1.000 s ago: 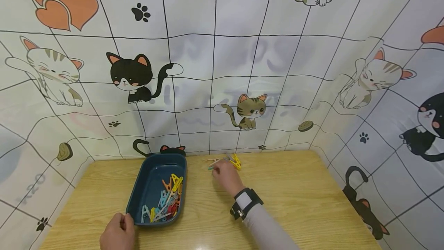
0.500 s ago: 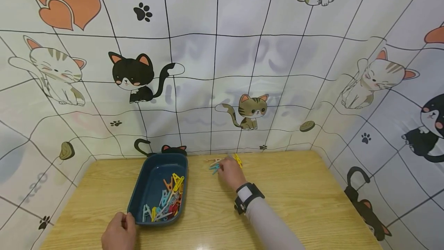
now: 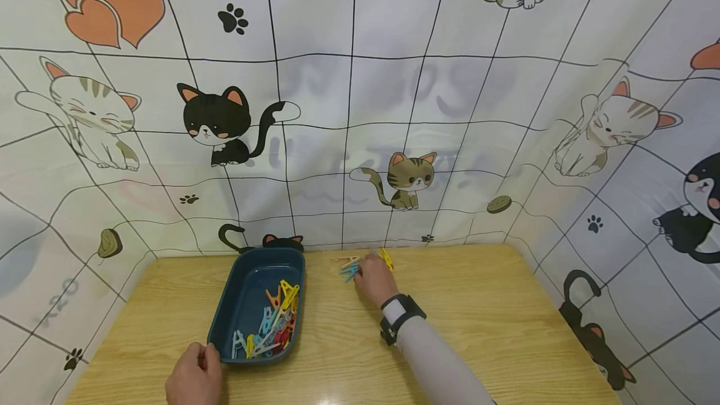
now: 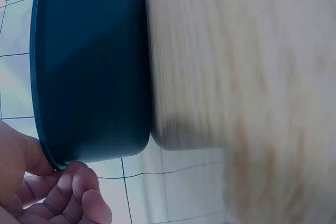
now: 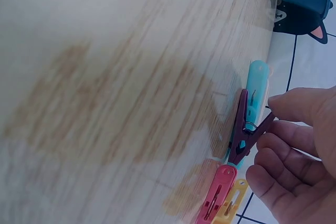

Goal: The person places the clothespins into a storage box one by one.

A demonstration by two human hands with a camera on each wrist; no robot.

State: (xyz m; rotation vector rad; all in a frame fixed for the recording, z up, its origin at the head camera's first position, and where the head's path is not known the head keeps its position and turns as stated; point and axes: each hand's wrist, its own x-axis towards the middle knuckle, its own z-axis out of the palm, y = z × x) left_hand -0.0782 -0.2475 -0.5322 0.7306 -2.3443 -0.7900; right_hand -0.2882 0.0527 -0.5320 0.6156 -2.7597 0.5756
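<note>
At the lower left my left hand (image 3: 194, 375) pinches the near-left corner of the dark blue plastic bin (image 3: 239, 289) between thumb and fingers; its rim (image 4: 34, 77) shows in the left wrist view. Several coloured clothespins (image 3: 275, 320) lie inside it. Toward the back of the table my right hand (image 3: 375, 280) pinches one arm of a dark purple clothespin (image 5: 245, 132) between thumb and index finger. Around it lie a light blue clothespin (image 5: 256, 85), a pink clothespin (image 5: 216, 195) and a yellow clothespin (image 5: 231, 203). From the head view, my hand hides the purple one.
A wood-grain table (image 3: 450, 324) carries everything. White cloth (image 3: 315, 92) with black grid lines and cartoon cats hangs behind and at both sides. A beige clothespin (image 3: 347, 259) lies at the back edge, left of my right hand.
My right hand has shifted slightly right among the clothespins, uncovering more of the light blue one, then stays almost still. The left hand keeps its hold on the bin.
</note>
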